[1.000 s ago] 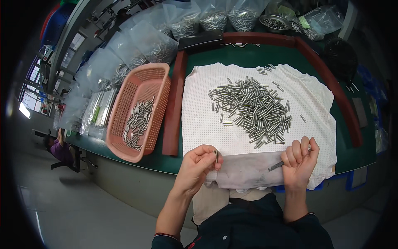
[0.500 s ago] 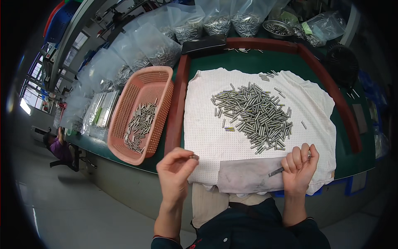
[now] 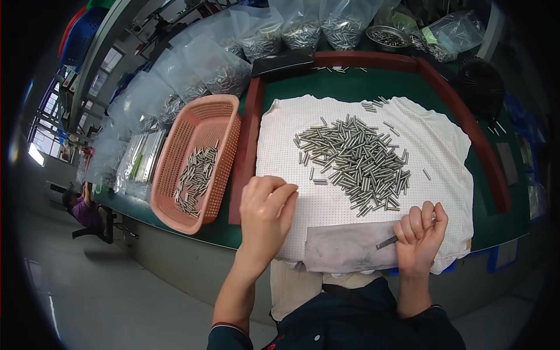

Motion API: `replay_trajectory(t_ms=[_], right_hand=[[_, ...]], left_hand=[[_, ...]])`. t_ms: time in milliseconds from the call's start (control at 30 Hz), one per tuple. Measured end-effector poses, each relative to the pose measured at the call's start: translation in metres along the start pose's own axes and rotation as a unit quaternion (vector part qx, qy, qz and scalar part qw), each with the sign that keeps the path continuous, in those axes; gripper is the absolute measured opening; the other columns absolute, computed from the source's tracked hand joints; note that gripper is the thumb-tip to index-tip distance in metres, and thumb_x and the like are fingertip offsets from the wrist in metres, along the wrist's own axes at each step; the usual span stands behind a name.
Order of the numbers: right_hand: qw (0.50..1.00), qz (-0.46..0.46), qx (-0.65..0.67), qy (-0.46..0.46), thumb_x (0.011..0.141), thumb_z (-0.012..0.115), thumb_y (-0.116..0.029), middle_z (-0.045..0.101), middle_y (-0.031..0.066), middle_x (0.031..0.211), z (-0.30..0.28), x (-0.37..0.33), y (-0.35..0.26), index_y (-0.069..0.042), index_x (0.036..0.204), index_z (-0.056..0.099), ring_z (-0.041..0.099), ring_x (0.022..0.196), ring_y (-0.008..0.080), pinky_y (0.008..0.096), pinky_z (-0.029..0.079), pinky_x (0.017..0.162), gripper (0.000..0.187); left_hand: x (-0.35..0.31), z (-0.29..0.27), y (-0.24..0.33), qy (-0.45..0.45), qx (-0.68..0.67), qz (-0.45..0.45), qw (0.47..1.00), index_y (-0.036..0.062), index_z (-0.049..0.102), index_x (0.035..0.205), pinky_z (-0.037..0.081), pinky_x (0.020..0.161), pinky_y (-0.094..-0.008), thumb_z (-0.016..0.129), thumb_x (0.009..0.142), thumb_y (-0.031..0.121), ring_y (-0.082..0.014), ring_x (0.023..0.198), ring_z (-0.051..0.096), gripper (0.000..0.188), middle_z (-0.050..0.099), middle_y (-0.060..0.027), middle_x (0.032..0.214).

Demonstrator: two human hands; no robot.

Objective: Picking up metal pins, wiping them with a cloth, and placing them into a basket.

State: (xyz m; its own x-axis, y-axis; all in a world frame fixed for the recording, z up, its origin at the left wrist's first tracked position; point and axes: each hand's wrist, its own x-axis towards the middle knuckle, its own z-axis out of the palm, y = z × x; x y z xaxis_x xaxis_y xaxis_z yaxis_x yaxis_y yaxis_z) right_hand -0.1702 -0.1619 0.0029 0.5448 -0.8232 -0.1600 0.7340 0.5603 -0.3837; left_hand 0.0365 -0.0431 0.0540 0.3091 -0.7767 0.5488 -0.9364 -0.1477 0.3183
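A heap of short metal pins (image 3: 361, 160) lies on a white dotted cloth (image 3: 280, 151) in front of me. My left hand (image 3: 265, 213) hovers over the cloth's left edge, back upward. Its fingers are curled with thumb and fingertips close together; what they hold, if anything, is hidden. At the lower right my right hand (image 3: 419, 236) is closed around a thin, flat, dark metal tool (image 3: 387, 241), whose end sticks out toward the left. A small shiny bit shows near its thumb tip. Beneath that tool lies a folded greyish cloth (image 3: 344, 248).
A pink plastic basket (image 3: 224, 175) with more pins stands on the left, beside a dark red wooden rail (image 3: 248, 134) that borders the green table (image 3: 402, 81). Clear bags of metal parts (image 3: 256, 44) line the back and left. A metal bowl (image 3: 389, 38) sits farther back.
My left hand has moved up and slightly right and turned its back upward; the small metal piece seen at its fingertips is now hidden. My right hand has hardly moved.
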Motion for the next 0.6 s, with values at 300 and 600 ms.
replay_trajectory(t_ms=[300,600], right_hand=[[1.000,0.004,0.003,-0.012,0.092,0.025,-0.029,0.023,-0.0019,0.044,0.000,0.000,0.001,-0.012,0.058,0.030,0.016,0.036,0.0083,0.0235,0.018,0.035,0.038],[1.000,0.009,0.008,-0.010,0.092,0.025,-0.029,0.024,-0.0022,0.044,-0.001,0.000,0.000,-0.012,0.058,0.030,0.017,0.036,0.0079,0.0230,0.018,0.036,0.038]], left_hand=[[0.017,0.049,-0.009,-0.128,0.008,0.057,0.990,0.0008,0.060,0.074,0.041,0.066,-0.0332,0.062,0.066,0.002,-0.0234,0.072,0.049,0.009,0.052,-0.0077,0.074],[0.026,0.056,-0.013,-0.180,0.105,0.129,0.969,0.0007,0.055,0.071,0.041,0.066,-0.0333,0.062,0.064,0.002,-0.0236,0.070,0.048,0.010,0.050,-0.0083,0.071]])
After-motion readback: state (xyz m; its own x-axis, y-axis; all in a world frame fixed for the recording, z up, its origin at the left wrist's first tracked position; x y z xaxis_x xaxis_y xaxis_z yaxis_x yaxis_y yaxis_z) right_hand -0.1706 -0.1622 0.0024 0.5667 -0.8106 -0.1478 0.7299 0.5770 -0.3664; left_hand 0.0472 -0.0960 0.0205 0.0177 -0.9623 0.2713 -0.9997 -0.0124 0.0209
